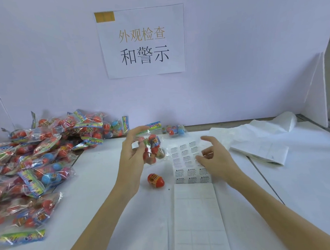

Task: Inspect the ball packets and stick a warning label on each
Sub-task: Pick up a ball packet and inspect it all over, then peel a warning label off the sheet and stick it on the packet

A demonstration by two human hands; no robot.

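I have a ball packet [152, 147] held up off the bench [105, 175] in my left hand [132, 147], its fingers [136, 131] curled round the clear wrap from the left. My right hand [213, 156] is down over the label sheet [183, 162], thumb and forefinger drawn together at a sticker near the sheet's right edge; whether one is already pinched free I cannot tell.

To do this step well, I would turn the packet once to check the wrap and the balls inside, then peel the label by a corner, lay it on a flat stretch of film and smooth it down without creases.

The packet hangs just left of the right hand, apart from it. A loose red ball [156, 180] lies on the bench below, and the pile of packets [34, 162] sits far left.
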